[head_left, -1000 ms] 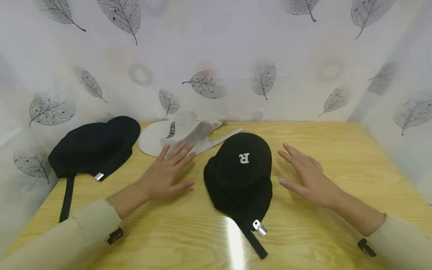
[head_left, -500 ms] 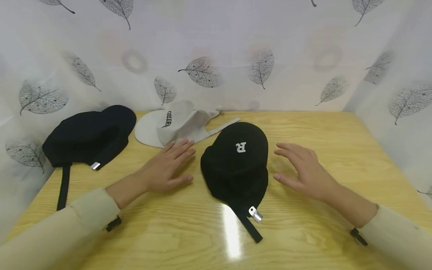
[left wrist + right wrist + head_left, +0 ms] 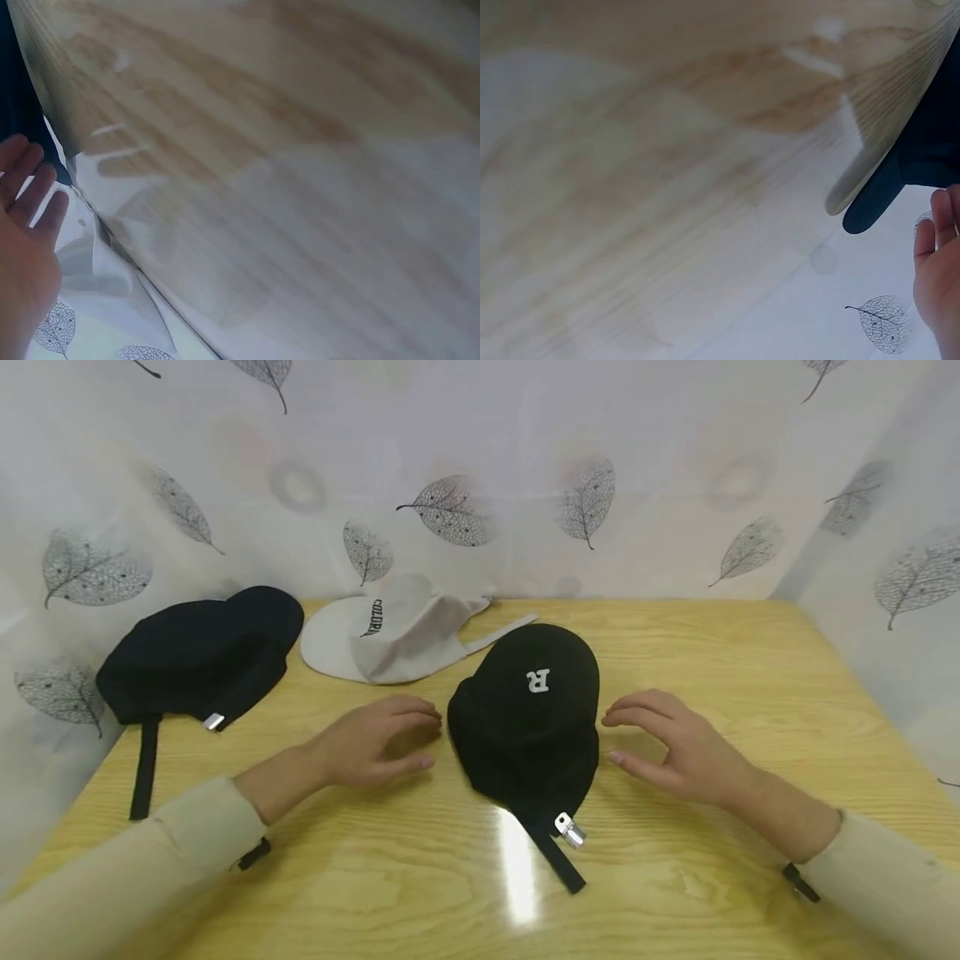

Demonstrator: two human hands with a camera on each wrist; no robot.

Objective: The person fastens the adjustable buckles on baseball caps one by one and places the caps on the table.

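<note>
A black cap (image 3: 525, 735) with a white letter R on its front lies in the middle of the table in the head view. Its strap, with a metal buckle (image 3: 571, 830), trails toward the near side. Just left of the cap is my left hand (image 3: 375, 739), fingers bent gently and nothing in them. On the cap's right side my right hand (image 3: 682, 747) has its thumb and fingers apart, also holding nothing. Fingertips of both hands come very near the cap's sides; whether they touch cannot be told. Each wrist view shows part of the hand beside the dark cap (image 3: 930, 142).
A white cap (image 3: 405, 639) with dark lettering lies at the back of the wooden table (image 3: 360, 877). Left of it is a dark cap (image 3: 195, 647) with its strap hanging forward. Leaf-patterned cloth (image 3: 510, 552) stands behind the table and along its sides.
My left hand has drawn back from the white cap, its fingers bending more. My right hand's fingertips have come slightly closer to the black cap. The head view has tilted down a little.
</note>
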